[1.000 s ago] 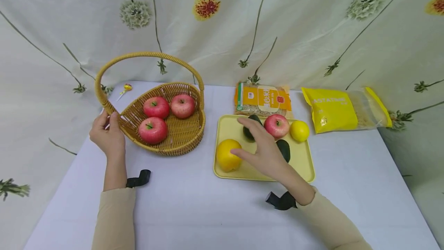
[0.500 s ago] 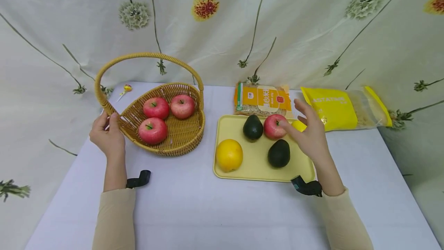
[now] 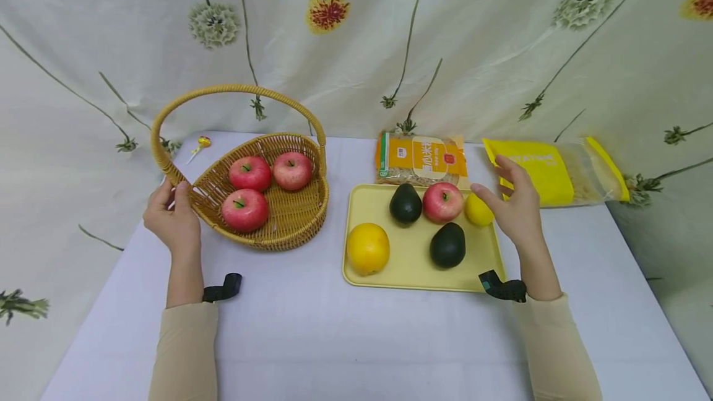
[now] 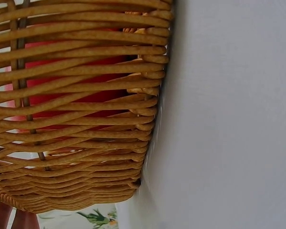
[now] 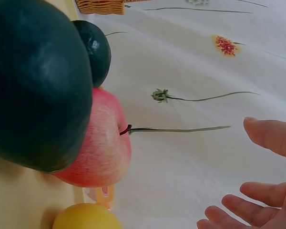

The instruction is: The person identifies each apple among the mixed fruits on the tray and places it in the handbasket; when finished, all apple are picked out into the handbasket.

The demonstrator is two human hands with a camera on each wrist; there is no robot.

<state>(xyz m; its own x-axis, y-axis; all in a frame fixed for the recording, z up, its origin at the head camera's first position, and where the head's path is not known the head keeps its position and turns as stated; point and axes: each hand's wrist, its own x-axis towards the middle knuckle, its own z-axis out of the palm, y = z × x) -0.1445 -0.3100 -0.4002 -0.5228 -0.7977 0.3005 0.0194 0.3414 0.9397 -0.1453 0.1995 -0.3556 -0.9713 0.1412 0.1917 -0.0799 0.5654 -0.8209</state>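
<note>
My left hand (image 3: 174,218) pinches the left end of a wicker basket (image 3: 298,221), where its arched handle meets the rim. Three red apples (image 3: 245,210) lie in the basket. In the left wrist view the basket's woven side (image 4: 76,114) fills much of the picture, with fingertips (image 4: 25,220) below it. My right hand (image 3: 518,209) hovers by the right edge of a yellow tray (image 3: 412,280), thumb and fingers spread, holding nothing. Nearest to it is a lemon (image 3: 478,210). The tray also bears a red apple (image 3: 443,202), two dark avocados (image 3: 448,245) and an orange (image 3: 368,249).
Behind the tray lies an orange-and-clear bag of grain (image 3: 423,159). A yellow packet (image 3: 537,172) rests at the back right, behind my right hand. A lollipop (image 3: 202,144) lies behind the basket on the white tablecloth (image 3: 356,339). A flowered curtain closes off the back.
My right hand has swung from over the middle of the tray to the right, past the lemon, uncovering the avocados and then the lemon. The left hand has stayed at the basket.
</note>
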